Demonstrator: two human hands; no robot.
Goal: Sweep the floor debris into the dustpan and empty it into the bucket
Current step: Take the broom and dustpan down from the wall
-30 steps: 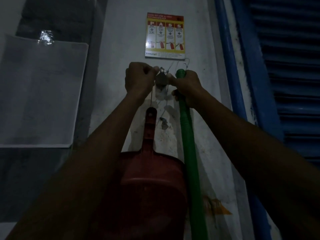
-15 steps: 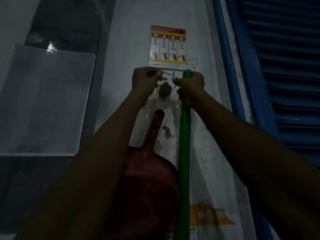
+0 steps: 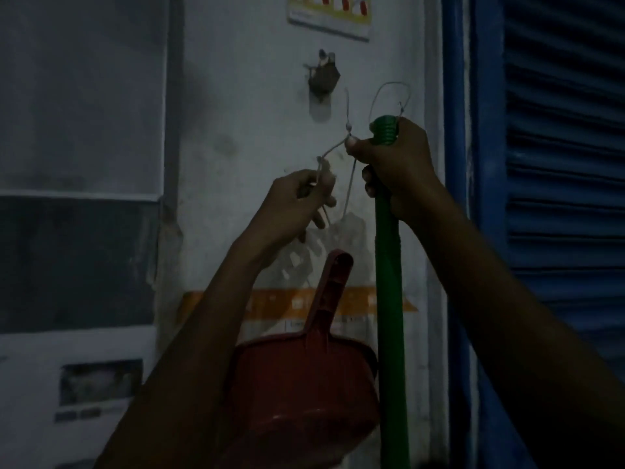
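R hand [image 3: 394, 165] round broom handle [image 3: 389, 299], L hand [image 3: 297, 201] pinching string [image 3: 333, 148]

Dim white wall [image 3: 236, 96] with metal hook [image 3: 323, 79], poster's lower edge [image 3: 329, 23] above; blue louvred shutter [image 3: 558, 164] rightward.

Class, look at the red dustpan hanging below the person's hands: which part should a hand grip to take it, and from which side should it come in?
Grip the dustpan by its long handle, which slants up out of the pan and stands bare. Probably come from the left and front: the green broom handle, held by the right hand, runs close along its right. The left hand, pinching the string, is nearest.
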